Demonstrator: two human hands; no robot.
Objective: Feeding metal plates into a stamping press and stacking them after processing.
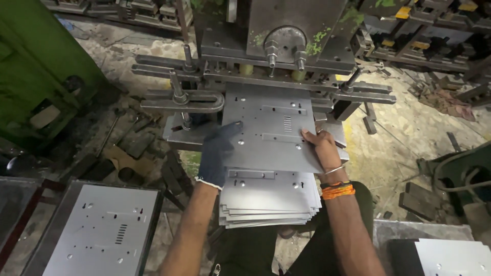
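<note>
Sheet-metal panel (273,130) — grey, punched with holes, slots and a small louvre grid — lies flat with its far edge under the press tooling (276,48) and its near part over the stack of matching panels (268,197) on the person's lap.

Left to right:
- Green machine body (30,66) far left, scrap and dirt on the floor beside it.
- Bottom left: another punched panel (105,230) lying flat in a dark tray (156,204), well apart from the press.
- Slotted clamp bar (181,99) with a stud and nut, just left of the panel's far corner.
- Left hand (217,153) in a dark blue glove with a white cuff, gripping the panel's left edge; fingers spread on top, thumb side not visible.
- Press head above centre, round plate with two hex nuts (285,48), flaking green paint.
- Right hand (322,148) bare, closed on the panel's right edge with fingers on top; a metal bangle and orange threads (337,190) on the wrist.
- Second clamp bar (365,94) on the right of the tooling.
- Bottom right: more grey sheets (452,255) on a bench, corner only in view.
- Racks with dark tooling (429,36) top right — detail too dim to tell.
</note>
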